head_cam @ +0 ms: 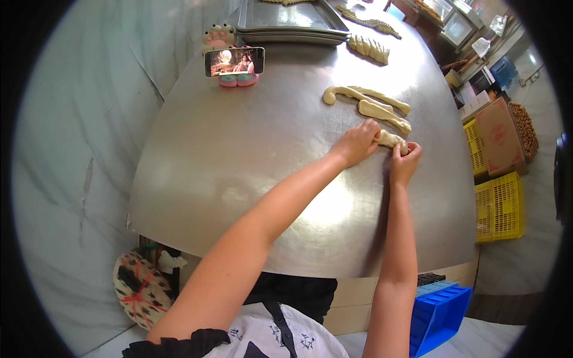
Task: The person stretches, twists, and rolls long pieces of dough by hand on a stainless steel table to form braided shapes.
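On the steel worktable [250, 170], my left hand [359, 142] and my right hand [406, 162] grip the two ends of a short piece of pale dough [391, 140]. The dough looks uneven and bumpy between them. Just beyond my hands lie a flattened dough strip [382, 114] with a narrower end and longer dough strips, one of them curled at its left end [330, 96]. Farther back rest a shaped, ridged dough piece [369, 49] and a long textured one [369, 22].
Stacked metal baking trays [293, 36] stand at the back, beside a phone [234, 61] on a paw-shaped stand. A marble-patterned wall [80, 134] borders the left. Yellow crates [499, 208] and a cardboard box [499, 134] are on the right; a blue bin [441, 320] sits below the near edge.
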A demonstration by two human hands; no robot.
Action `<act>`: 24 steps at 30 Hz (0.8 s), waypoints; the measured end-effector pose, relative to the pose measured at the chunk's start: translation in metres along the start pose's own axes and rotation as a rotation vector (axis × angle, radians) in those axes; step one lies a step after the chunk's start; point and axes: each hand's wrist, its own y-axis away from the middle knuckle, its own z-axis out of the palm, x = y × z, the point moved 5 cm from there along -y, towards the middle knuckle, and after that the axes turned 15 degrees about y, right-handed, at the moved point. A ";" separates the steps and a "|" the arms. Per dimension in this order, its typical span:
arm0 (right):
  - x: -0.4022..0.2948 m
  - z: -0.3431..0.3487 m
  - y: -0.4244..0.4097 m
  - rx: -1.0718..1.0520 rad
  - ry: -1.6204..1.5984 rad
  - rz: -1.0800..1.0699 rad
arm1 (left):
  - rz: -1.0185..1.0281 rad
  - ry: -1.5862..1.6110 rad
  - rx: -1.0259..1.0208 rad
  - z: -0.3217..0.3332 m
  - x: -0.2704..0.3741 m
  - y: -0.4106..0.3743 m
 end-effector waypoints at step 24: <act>-0.195 -0.099 0.249 -0.453 -0.094 -0.532 | -0.030 -0.250 -0.120 -0.158 0.105 0.273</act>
